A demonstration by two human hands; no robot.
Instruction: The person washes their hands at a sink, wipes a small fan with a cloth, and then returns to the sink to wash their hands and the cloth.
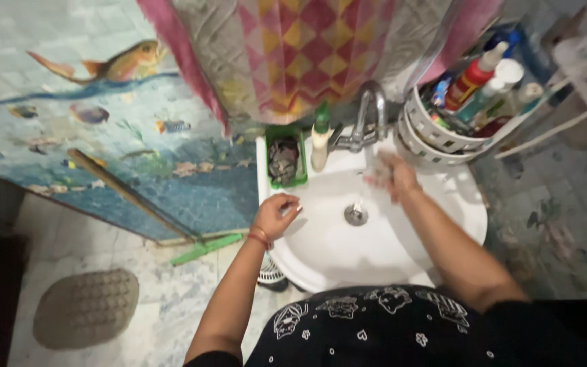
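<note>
- Looking down past a black printed shirt point(375, 326), 2 bare forearms reach over a white sink point(321, 251).
- Left hand point(276, 216), with a red bangle at the wrist, rests on the sink's rim at about 9 o'clock of the drain point(355, 215); its fingers are curled loosely inward and nothing shows inside the grip.
- Right hand point(392, 175) is held under the spout at about 1 o'clock of the drain, blurred; I cannot tell whether its grip is clenched or loose, and no object shows in it.
- Chrome tap point(368, 115) stands at 12 o'clock of the basin, its long axis upright and arching forward; it lies at about 11 o'clock of the right hand, which is much the nearer of the 2.
- White bottle with a green top point(320, 139) stands upright just left of the tap, beside a green tray point(285, 162) holding a dark scrubber.
- White basket point(436, 132) of bottles sits at 2 o'clock.
- Patterned cloth point(307, 47) hangs behind.
</note>
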